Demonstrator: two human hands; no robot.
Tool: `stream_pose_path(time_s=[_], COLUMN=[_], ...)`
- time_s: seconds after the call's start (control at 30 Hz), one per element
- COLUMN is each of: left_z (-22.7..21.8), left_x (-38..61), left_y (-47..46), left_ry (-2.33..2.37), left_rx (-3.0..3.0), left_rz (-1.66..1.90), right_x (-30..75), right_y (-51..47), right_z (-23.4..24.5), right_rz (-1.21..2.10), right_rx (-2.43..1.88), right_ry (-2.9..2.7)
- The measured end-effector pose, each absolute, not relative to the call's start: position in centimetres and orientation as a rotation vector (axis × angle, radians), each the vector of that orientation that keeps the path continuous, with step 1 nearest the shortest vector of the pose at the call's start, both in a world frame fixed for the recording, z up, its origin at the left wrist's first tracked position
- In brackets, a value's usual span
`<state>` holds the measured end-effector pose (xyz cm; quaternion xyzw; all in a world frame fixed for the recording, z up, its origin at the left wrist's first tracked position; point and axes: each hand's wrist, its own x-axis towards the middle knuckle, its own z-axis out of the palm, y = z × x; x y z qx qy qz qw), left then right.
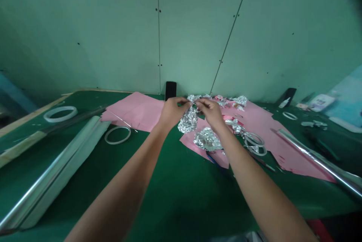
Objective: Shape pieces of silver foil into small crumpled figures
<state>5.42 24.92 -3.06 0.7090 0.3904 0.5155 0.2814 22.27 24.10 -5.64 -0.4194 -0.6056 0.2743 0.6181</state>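
Foil: a crumpled piece hung between both hands, lifted clear of the table, over the near edge of the pink paper.
Tear risk: the foil looked thin and heavily creased. Had the two pinches pulled apart, it could have ripped along its top edge.
Drop risk: only fingertips held it, so a slack pinch could have let it fall among the wad and the scraps, where it would have been hard to pick out.
Sweep risk: the rings lay just beside the right forearm, and a lowered arm could have knocked them off the paper.
Left hand: reached well forward on a nearly straight arm, back of the hand up, thumb and fingers closed in a pinch on the foil's upper left.
Right hand: reached in from the other side, wrist bent slightly inward, fingers closed on the foil's upper right.
Spacing: the fingertips of the two hands nearly met, with the foil's top edge bunched between them.
Unclear: whether anything small sat inside the pinch could not be told.
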Motion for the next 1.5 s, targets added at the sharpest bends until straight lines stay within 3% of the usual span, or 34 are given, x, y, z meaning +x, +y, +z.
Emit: stream_pose_path(time_s=[0.17,0.33,0.53,0.77,1.03,1.5], left_z=[-1.0,3.1,7.7,11.0,12.1,10.2], left_x=[5.8,6.3,6.2,6.8,9.0,11.0], left_y=[23.7,22.0,20.5,20.7,21.9,23.1], left_ry=[1.152,1.583,1.884,1.986,1.883,1.607], left_rx=[1.938,2.021,2.143,2.226,2.334,2.343], left_rz=[1.287,1.068,0.840,0.703,0.699,0.775], right_x=[21.8,21.1,18.6,15.7,15.3,15.3], right_y=[23.1,18.7,11.1,9.9,9.9,9.9], right_z=[-5.1,-4.1,-7.2,-12.3,-13.5,-13.9], right_rz=[0.619,0.485,0.245,-0.012,-0.072,-0.053], right_rx=[-1.021,-1.082,-1.125,-1.210,-1.282,-1.347], right_ry=[-1.299,-1.136,-1.643,-2.088,-2.054,-2.035])
